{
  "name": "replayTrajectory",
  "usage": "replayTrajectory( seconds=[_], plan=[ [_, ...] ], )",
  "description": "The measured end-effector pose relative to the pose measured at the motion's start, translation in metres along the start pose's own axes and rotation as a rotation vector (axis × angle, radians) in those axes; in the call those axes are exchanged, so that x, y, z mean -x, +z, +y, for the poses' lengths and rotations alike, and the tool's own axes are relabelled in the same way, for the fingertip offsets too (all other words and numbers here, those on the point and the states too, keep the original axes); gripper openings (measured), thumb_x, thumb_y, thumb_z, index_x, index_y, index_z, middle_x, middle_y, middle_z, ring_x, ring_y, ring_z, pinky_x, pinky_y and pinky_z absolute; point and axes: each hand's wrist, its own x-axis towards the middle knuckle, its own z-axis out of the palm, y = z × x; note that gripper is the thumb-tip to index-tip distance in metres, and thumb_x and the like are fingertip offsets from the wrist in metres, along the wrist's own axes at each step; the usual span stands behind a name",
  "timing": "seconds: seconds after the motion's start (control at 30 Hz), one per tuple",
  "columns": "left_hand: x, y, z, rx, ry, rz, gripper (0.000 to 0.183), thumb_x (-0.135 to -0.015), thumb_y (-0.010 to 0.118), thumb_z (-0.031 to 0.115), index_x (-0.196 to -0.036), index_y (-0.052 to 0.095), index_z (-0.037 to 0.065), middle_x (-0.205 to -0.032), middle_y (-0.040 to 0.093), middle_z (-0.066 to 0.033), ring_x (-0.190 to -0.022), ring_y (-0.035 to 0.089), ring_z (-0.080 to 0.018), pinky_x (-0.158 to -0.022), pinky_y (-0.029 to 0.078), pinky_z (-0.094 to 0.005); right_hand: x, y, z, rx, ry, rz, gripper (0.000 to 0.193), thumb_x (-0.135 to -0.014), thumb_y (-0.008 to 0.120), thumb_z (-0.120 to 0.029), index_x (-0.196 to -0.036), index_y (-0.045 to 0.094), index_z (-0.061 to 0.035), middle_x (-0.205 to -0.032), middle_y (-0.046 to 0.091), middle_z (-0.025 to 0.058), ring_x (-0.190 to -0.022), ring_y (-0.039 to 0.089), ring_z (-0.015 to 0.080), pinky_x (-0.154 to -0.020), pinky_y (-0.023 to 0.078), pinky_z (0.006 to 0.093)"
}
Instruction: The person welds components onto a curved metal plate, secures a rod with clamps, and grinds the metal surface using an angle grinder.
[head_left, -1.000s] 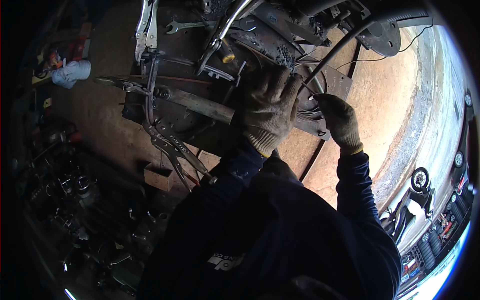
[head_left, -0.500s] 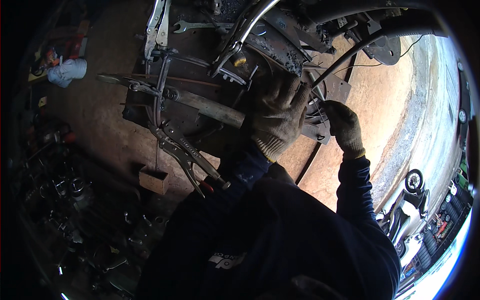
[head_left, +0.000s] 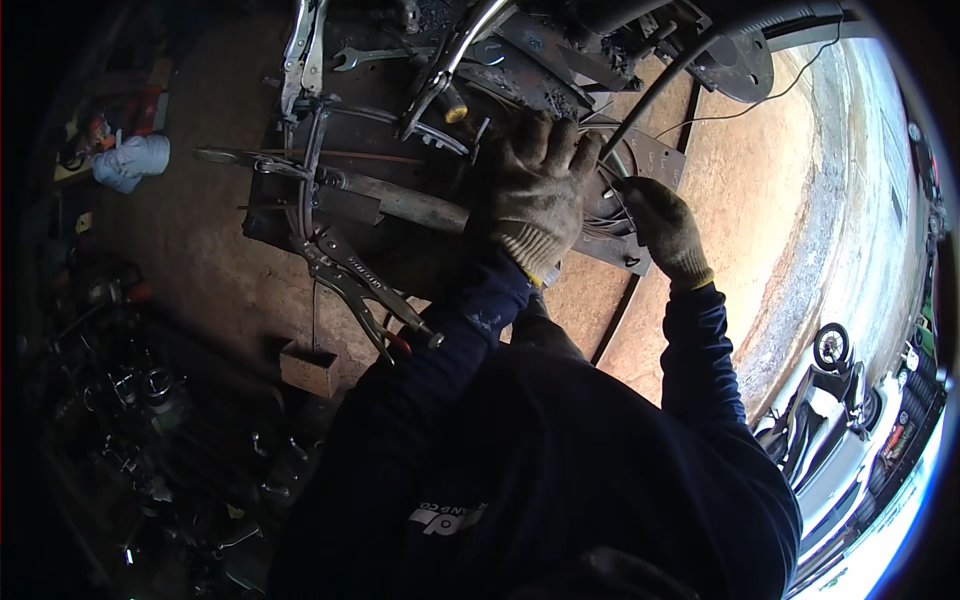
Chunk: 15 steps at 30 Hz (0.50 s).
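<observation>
Both my hands wear grubby knitted work gloves. My left hand [head_left: 540, 190] is curled over the right part of the dark steel work table, fingers closed at the end of a thick black cable [head_left: 655, 95]; whatever else lies under its palm is hidden. Just right of it, my right hand [head_left: 668, 228] pinches a thin dark wire or rod whose far end I cannot make out. Below the fingers, thin coiled wire [head_left: 608, 228] lies on a plate with holes [head_left: 665, 160]. Left of my hands, locking pliers [head_left: 365, 285] grip a bent metal frame [head_left: 307, 190].
A long metal tube [head_left: 410, 205] crosses the table. Beyond it lie a spanner [head_left: 385, 55], more locking pliers [head_left: 455, 65] and dark steel pieces. A small box [head_left: 308, 368] stands on the floor at the left, near dark clutter. A motorcycle [head_left: 825, 400] is parked at the right.
Both hands have shifted slightly left in the picture, along with the cable and most of the table. The grips look the same.
</observation>
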Motion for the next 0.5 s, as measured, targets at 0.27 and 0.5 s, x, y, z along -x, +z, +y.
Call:
replayTrajectory(
  seconds=[0.27,0.5],
  plan=[
    [-0.002,0.007,0.004,-0.047,-0.018,-0.070,0.055,-0.089,0.064,0.037,-0.141,0.052,0.025,-0.142,0.047,-0.0026,-0.140,0.034,-0.0276,-0.111,0.028,-0.0638,-0.010,-0.034,0.009,0.037,-0.022,-0.252,0.069,-0.101,0.048,-0.062,-0.131,0.063,-0.0018,-0.086,0.063,0.0034,-0.076,0.059,0.0106,-0.070,0.050,0.0258],
    [0.000,0.008,0.011,0.009,-0.017,-0.039,0.055,-0.091,0.060,0.032,-0.144,0.049,0.024,-0.146,0.046,-0.0047,-0.143,0.032,-0.0302,-0.112,0.025,-0.0655,-0.030,-0.017,-0.010,-0.103,-0.041,-0.208,0.063,-0.103,0.048,-0.057,-0.128,0.063,-0.0013,-0.087,0.066,0.0050,-0.075,0.062,0.0127,-0.069,0.052,0.0265]
  ],
)
